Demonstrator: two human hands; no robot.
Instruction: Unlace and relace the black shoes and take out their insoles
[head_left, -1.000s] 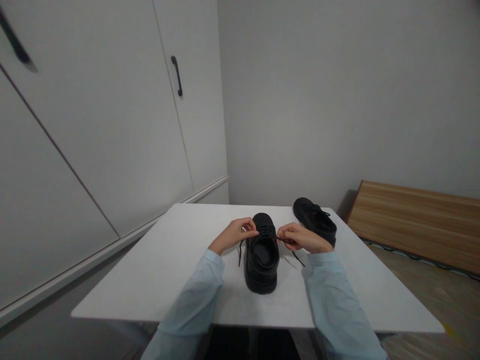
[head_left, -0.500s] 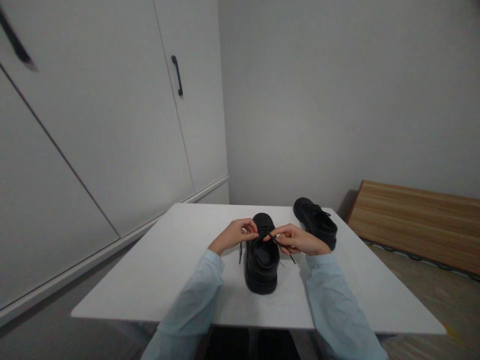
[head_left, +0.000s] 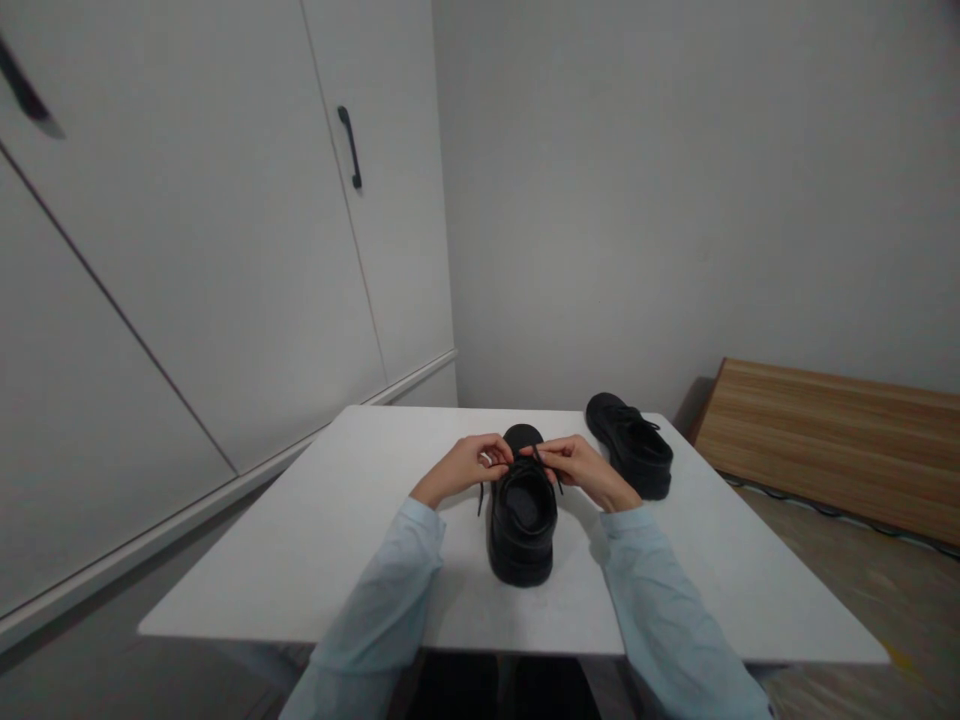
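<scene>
So from the head cam I'm looking down at a black shoe (head_left: 523, 515) sitting on the white table (head_left: 315, 560), heel toward me and toe pointing away, roughly in the middle of the tabletop. Both forearms come in from the bottom edge in light blue sleeves (head_left: 382, 610) and angle inward so the hands meet right over the laced part of the shoe. My left hand (head_left: 469, 467) is curled with the fingertips pinched together on a black lace (head_left: 481, 497), and a loose end of that lace hangs down beside the shoe's left side. My right hand (head_left: 576, 467) is curled the same way, thumb and fingers closed on the lace at the top of the tongue, knuckles up, wrist bent slightly toward the middle. The two sets of fingertips are nearly touching each other over the shoe. Can't make out exactly how the lace is crossed between them, it's too small and dark. A second black shoe (head_left: 631, 445) sits off to the right, further back on the table, apart from both hands.
</scene>
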